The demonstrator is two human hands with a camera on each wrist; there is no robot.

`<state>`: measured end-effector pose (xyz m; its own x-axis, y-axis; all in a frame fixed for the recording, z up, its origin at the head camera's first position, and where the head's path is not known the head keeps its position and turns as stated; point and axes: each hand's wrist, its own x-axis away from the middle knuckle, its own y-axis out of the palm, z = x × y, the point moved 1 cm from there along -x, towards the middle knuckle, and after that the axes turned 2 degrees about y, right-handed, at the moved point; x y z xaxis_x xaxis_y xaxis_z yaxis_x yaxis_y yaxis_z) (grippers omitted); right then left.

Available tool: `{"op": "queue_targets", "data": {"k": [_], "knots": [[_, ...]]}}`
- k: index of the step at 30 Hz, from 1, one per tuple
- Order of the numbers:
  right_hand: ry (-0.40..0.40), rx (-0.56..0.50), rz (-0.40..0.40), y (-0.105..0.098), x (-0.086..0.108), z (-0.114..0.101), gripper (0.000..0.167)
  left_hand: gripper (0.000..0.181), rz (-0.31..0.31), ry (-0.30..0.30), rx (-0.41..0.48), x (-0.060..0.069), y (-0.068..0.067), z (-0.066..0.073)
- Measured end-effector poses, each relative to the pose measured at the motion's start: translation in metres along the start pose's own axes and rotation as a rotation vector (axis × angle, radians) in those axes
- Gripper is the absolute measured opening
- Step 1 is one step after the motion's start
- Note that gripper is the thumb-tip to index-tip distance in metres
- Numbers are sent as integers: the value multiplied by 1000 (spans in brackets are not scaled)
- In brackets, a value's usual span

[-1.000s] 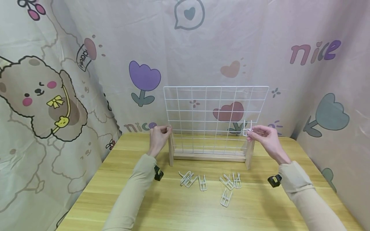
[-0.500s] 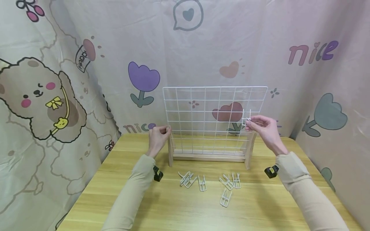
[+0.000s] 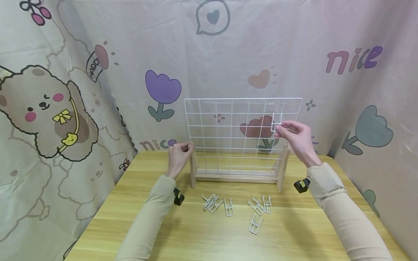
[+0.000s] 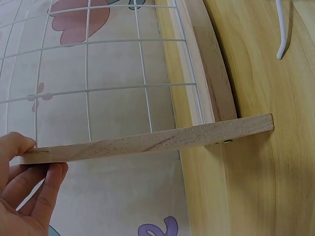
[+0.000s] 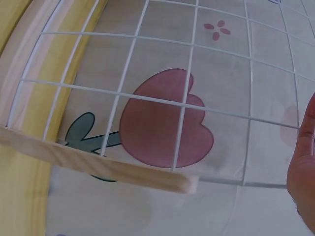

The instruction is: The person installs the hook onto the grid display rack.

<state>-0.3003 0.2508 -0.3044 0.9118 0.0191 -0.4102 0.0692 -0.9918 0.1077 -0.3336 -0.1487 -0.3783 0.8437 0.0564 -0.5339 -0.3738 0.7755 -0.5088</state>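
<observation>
A white wire grid panel (image 3: 241, 98) stands upright in a wooden stand (image 3: 236, 178). My left hand (image 3: 177, 157) pinches the top of the stand's left upright (image 4: 147, 141) between thumb and fingers, clearly seen in the left wrist view. Over at the grid's right side, my right hand (image 3: 298, 141) pinches a white wire hook (image 3: 273, 127), its two prongs pointing up in front of the mesh. Whether that hook touches the grid I cannot tell. Only the edge of the right hand (image 5: 303, 172) appears in the right wrist view, and the hook is hidden there.
Several loose white hooks lie on the wooden table (image 3: 209, 243) before the stand: a left pile (image 3: 211, 203), a single hook (image 3: 229, 208), a right pair (image 3: 257, 206), one beside it (image 3: 267, 206) and one nearer (image 3: 255, 224). A patterned curtain (image 3: 215, 61) hangs behind.
My right hand has risen with the hook, from low on the grid's right side to higher up, shifting slightly left. The left hand stays on the upright.
</observation>
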Motion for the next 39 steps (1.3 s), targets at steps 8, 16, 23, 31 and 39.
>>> {"op": "queue_targets", "data": {"k": [8,16,23,31,39], "knots": [[-27,-39,-18,7,-10,-4,10,22,9,20,-6,-1,2,-2],[-55,-90,-18,13,-15,-6,8,21,10,24,-16,2,2,-2],[-42,-69,17,15,-14,-6,10,19,6,20,-2,1,1,-1],[-50,-53,43,16,-11,-2,10,19,5,22,-4,1,1,-1],[-53,-74,47,17,-10,3,11,18,8,28,-14,1,1,0]]}}
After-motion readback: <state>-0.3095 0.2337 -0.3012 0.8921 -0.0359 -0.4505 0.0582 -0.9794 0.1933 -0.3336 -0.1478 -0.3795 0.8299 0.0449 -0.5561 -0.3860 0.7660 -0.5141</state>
